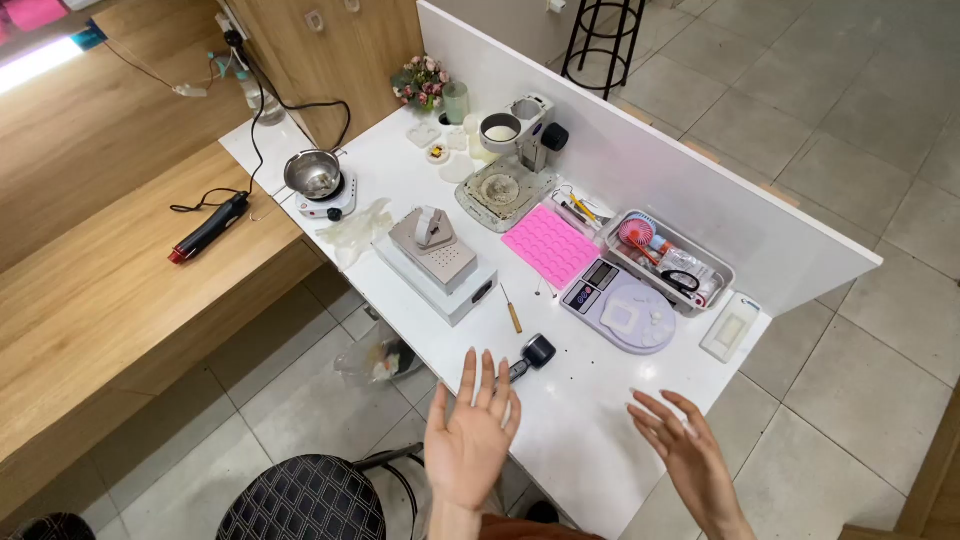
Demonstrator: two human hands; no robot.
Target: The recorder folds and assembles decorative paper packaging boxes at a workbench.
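Note:
My left hand (472, 435) is raised palm up with fingers spread, over the near edge of the white table (580, 420), holding nothing. My right hand (688, 455) is also empty with fingers apart, above the table's near right part. Just beyond my left fingertips lies a small black tool with a round head (535, 353). Farther along the table are a thin wooden-handled pick (511, 310), a white kitchen scale (620, 303), a pink silicone mould mat (549, 244) and a grey boxy machine (436, 262).
A clear bin of tools (668, 260) sits by the white back panel (650, 150). A small press with a cup (510, 150), a metal pot on a hot plate (316, 180), flowers (421, 82) and a heat gun (208, 228) on the wooden bench lie farther off. A black stool (300, 498) stands below.

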